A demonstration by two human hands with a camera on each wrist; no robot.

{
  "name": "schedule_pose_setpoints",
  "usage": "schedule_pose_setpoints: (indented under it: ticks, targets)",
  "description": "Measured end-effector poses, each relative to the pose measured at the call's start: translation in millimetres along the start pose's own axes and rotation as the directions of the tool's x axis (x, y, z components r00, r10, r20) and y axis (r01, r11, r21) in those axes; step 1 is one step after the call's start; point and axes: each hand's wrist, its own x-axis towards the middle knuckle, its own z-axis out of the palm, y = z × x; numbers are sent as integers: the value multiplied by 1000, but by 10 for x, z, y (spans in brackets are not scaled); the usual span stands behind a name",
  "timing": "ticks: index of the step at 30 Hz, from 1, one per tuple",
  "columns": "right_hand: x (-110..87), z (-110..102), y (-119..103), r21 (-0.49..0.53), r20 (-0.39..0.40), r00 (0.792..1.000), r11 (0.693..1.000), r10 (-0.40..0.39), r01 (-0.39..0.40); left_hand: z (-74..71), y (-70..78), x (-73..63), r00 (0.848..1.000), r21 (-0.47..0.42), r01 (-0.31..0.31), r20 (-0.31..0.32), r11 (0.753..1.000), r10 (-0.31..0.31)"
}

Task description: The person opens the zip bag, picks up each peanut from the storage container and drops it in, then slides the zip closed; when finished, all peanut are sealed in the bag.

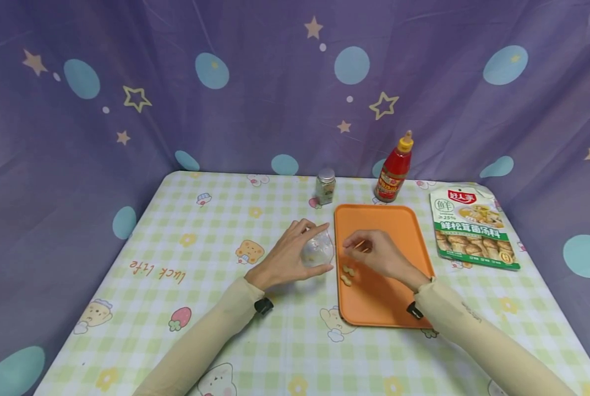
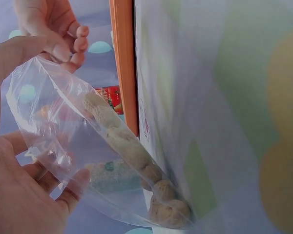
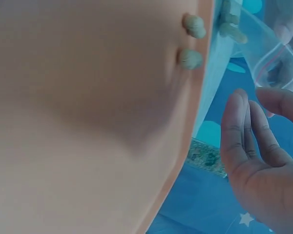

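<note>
A clear plastic zip bag (image 1: pixel 317 250) stands at the tray's left side, held by my left hand (image 1: pixel 295 252) with thumb and fingers spread along its mouth. Several unshelled peanuts (image 2: pixel 132 151) lie along the bottom of the bag in the left wrist view. Over the left part of the orange tray (image 1: pixel 384 308) hovers my right hand (image 1: pixel 378 252), its fingers bent loosely near the bag's mouth. Nothing shows between its thumb and fingertips in the right wrist view. Two peanuts (image 3: pixel 190 58) rest on the tray by its left rim.
Behind the tray stand a glass spice jar (image 1: pixel 325 187) with a grey lid and a red sauce bottle (image 1: pixel 394 170) with a yellow cap. A green and white food pouch (image 1: pixel 473 228) lies to the right. A checked cloth (image 1: pixel 216 253) covers the table, with a purple curtain behind.
</note>
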Motion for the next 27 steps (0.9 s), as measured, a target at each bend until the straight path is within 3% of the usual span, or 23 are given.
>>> schedule_pose_setpoints:
  ticks: [14,27]
  targets:
    - [-65,76,146,-75,70,998,997,-5,10,-2,-4,8,1000,-4,1,1,1000,-1]
    - [-99,113,171,-75,176,984,997,29,-16,0,6,-2,1000,8,5,1,1000,-6]
